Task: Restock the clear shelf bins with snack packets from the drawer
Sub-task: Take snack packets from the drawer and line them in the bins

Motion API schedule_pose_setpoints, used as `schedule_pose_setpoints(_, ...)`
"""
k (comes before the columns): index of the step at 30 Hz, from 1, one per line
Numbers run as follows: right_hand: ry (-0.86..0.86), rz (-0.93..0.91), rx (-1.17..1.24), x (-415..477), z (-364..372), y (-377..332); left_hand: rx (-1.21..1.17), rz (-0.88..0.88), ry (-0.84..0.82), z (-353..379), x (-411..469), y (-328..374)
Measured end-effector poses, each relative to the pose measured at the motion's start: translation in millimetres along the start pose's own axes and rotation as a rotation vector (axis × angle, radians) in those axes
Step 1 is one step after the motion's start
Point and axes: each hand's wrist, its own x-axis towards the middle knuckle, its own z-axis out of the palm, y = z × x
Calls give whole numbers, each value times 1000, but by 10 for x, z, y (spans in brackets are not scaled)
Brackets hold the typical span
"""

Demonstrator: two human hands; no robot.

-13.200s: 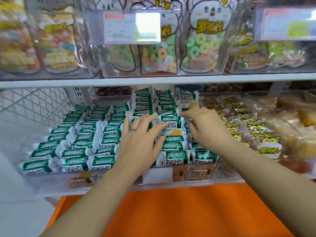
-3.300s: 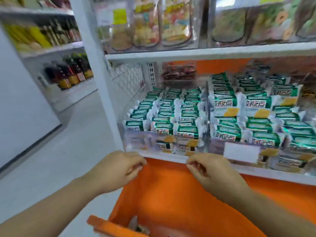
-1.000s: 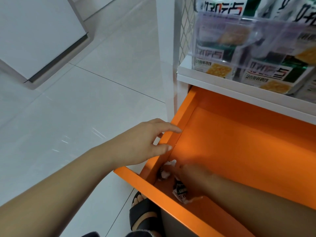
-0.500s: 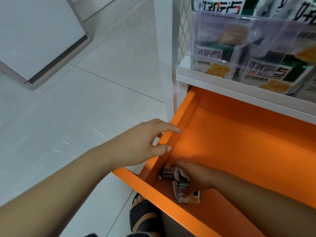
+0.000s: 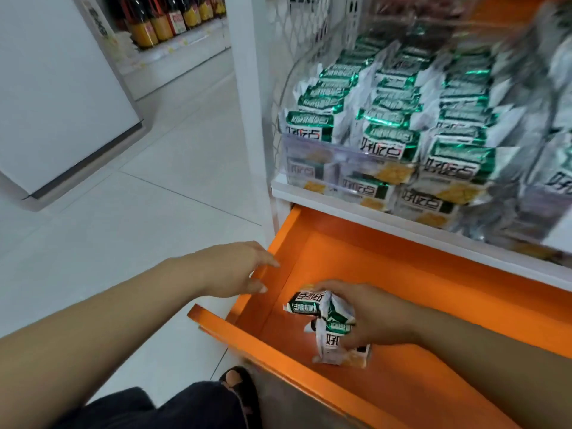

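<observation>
The orange drawer (image 5: pixel 387 267) stands pulled out below the white shelf. My right hand (image 5: pixel 368 314) is inside it, raised off the drawer floor, gripping a small bunch of green-and-white snack packets (image 5: pixel 328 320). My left hand (image 5: pixel 235 269) rests with relaxed fingers on the drawer's left wall, holding nothing. Above, the clear shelf bin (image 5: pixel 312 156) holds rows of the same green-and-white packets (image 5: pixel 387 119), stacked on edge.
White tiled floor (image 5: pixel 130 218) spreads to the left, with a white cabinet (image 5: pixel 62 97) and a far shelf of bottles (image 5: pixel 164 20). The white shelf post (image 5: pixel 250 113) stands at the drawer's left corner. My sandalled foot (image 5: pixel 238 385) shows beneath the drawer front.
My right hand has gathered the packets from the drawer's front left corner and lifted them. The view has tilted up, showing more of the shelf bin. My left hand stays on the drawer wall.
</observation>
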Motion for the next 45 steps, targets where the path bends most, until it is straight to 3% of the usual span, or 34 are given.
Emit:
schedule_pose_setpoints(3,101,-15,-91,-516,-302,-205,98,14,8,-298,-135,295)
schedule_pose_setpoints(8,293,28,-186,-1413,-656,-435,76,149,171,-786,-406,1002)
schedule_pose_setpoints(17,641,151,-303,-2811,-747,-672,-651,393,329,-1032,-629,2239)
schedule_pose_setpoints(23,890,162,-200,-3297,-716,-430,-1028,345,404,-969,-571,3062)
schedule_pose_setpoints(28,995,212,-208,-3509,-730,-184,-1274,272,396,-879,-465,3662)
schedule_pose_setpoints(33,1024,250,-265,-3672,-864,-17,-1234,204,414,-892,-298,4071)
schedule_pose_setpoints(41,1106,315,-75,-3890,-1025,337,-1329,328,446,-1304,39,4369)
schedule_pose_setpoints(43,1063,338,-41,-3918,-1053,451,-1118,326,537,-1473,165,4335)
schedule_pose_setpoints(45,1005,357,-14,-3917,-1091,604,-710,324,648,-1614,259,4313)
